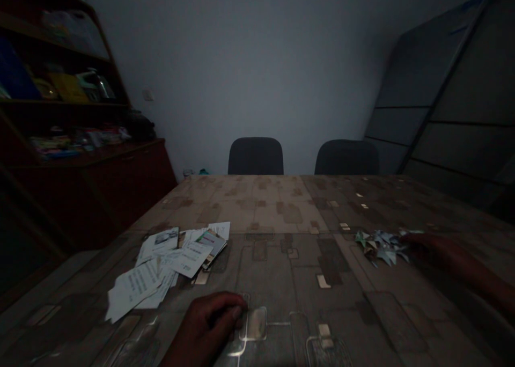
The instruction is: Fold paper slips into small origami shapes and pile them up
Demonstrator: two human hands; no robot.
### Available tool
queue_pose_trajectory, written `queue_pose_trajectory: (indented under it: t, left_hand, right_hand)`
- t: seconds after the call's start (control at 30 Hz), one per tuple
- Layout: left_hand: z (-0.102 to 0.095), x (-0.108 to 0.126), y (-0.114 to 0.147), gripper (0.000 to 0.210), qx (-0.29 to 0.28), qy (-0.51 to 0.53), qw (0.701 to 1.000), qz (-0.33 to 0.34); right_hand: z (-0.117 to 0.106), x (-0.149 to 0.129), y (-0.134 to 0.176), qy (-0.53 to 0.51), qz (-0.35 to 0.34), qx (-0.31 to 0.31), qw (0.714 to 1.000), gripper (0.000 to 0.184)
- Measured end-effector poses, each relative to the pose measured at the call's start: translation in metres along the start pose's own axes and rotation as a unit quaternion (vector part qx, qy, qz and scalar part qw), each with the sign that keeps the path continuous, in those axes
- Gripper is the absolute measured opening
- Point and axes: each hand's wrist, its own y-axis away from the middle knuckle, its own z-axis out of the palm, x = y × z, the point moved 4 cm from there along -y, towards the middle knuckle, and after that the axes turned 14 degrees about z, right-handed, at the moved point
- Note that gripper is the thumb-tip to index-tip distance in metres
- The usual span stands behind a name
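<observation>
My left hand (207,327) rests on the near part of the table, its fingers loosely curled and the thumb tip close to the index fingertip. Nothing shows in it. Over on the right, my right hand (424,250) is at the right edge of a small heap of folded paper pieces (386,249), pale and pointed. Its fingers are dark and blurred, so I cannot make out whether they grip a piece. Left of centre lies a loose, overlapping pile of printed paper cards (161,268), some with pictures.
A patterned cloth covers the table (269,211). Two dark chairs (256,155) stand at its far side, before a plain wall. A wooden cabinet (132,179) with filled shelves is at the left, and a tall panelled cupboard (422,88) at the right. The room is dim.
</observation>
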Motion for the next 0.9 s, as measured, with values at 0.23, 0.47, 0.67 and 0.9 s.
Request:
queue_pose_trajectory:
  t: [0.23, 0.47, 0.67, 0.9]
  left_hand:
    - [-0.002, 0.0, 0.0, 0.025, 0.0, -0.012, 1.0, 0.008]
    - [0.0, 0.002, 0.005, 0.027, 0.03, 0.033, 0.999, 0.009]
    - [-0.055, 0.036, -0.013, 0.019, 0.136, -0.041, 0.988, 0.061]
    - [-0.151, 0.022, -0.027, 0.04, 0.279, -0.013, 0.959, 0.039]
  right_hand:
    - [-0.02, -0.007, 0.003, 0.024, 0.028, 0.003, 0.999, 0.031]
    - [0.024, -0.121, 0.061, -0.036, -0.085, -0.023, 0.996, 0.029]
    - [0.062, -0.251, 0.126, -0.088, -0.307, -0.253, 0.913, 0.02]
    - [0.089, -0.319, 0.14, -0.098, -0.331, -0.331, 0.878, 0.02]
